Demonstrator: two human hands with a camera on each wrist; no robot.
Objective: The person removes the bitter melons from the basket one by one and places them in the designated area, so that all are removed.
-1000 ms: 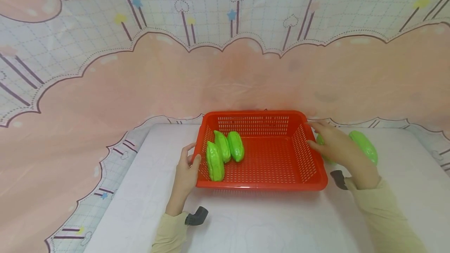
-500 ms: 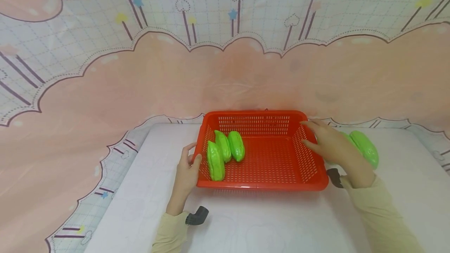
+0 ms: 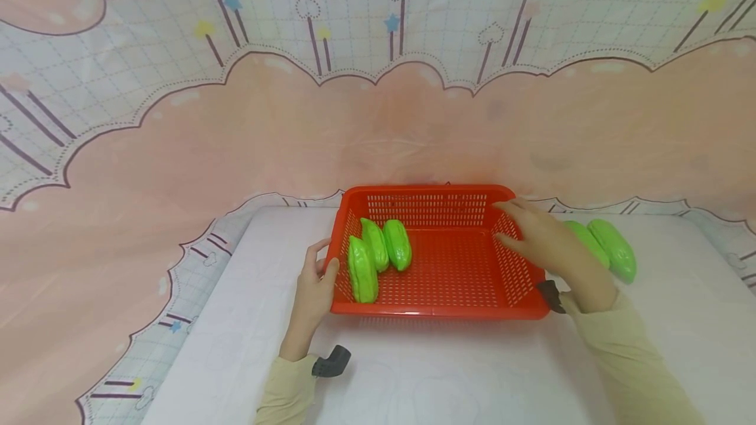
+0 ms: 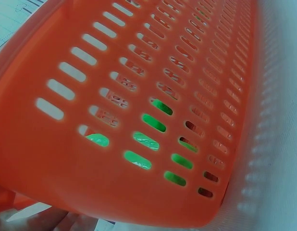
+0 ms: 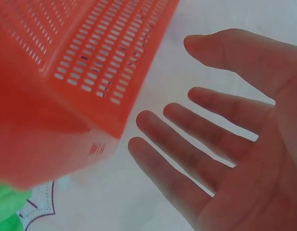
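A red perforated plastic basket [image 3: 437,311] stands on the white table, with three bright green, ridged, elongated fruits [image 3: 363,271] lying along its left side. My left hand [image 3: 313,287] grips the basket's left rim, thumb on the near side. In the left wrist view the basket's wall [image 4: 115,183] fills the picture, and green shows through its slots; part of that hand [image 4: 38,219] appears at the bottom left. My right hand [image 3: 540,238] is over the basket's right rim, fingers spread and holding nothing. In the right wrist view its fingers [image 5: 172,168] are straight and apart.
Two more green fruits [image 3: 611,251] lie side by side on the table, right of the basket. A black wrist mount [image 3: 331,361] sits at the left cuff. A patterned cloth backdrop [image 3: 413,130] rises behind the table [image 3: 431,372].
My right hand has moved left, from beside the basket's right rim to over it, uncovering the two green fruits on the right. The left hand keeps its grip and the basket stays put.
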